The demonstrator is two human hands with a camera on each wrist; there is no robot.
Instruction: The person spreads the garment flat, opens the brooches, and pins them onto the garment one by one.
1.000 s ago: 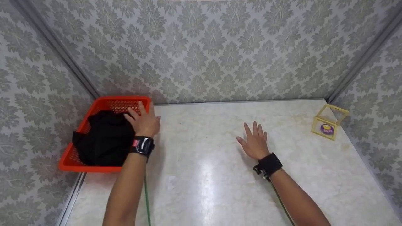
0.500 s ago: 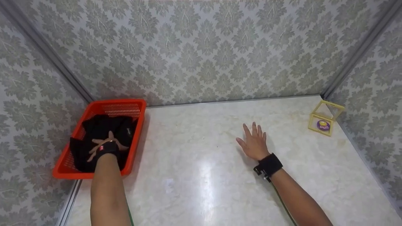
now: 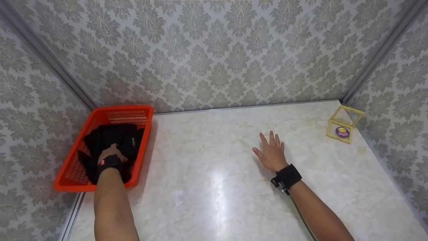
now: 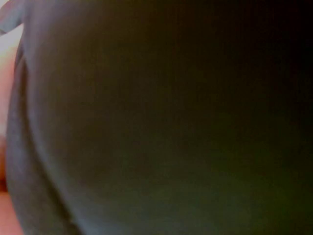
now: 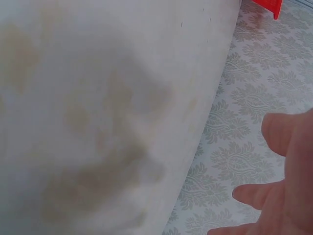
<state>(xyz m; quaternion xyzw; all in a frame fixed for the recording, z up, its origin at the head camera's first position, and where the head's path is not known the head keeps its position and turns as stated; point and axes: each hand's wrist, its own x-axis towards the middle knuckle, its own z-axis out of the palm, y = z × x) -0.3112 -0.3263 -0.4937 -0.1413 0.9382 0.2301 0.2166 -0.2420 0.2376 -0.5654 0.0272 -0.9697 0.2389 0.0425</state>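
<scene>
left hand resting on black cloth, nearer; fingertips hiding, cannot tell grip | right hand hovering over worktop, fingers spread, holding nothing | cloth lying in basket, under and beyond left hand, showing no clear long axis

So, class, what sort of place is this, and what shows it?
Probably a filming booth: patterned walls stand on three sides of a pale tabletop, and black wrist straps look like camera mounts.
</scene>
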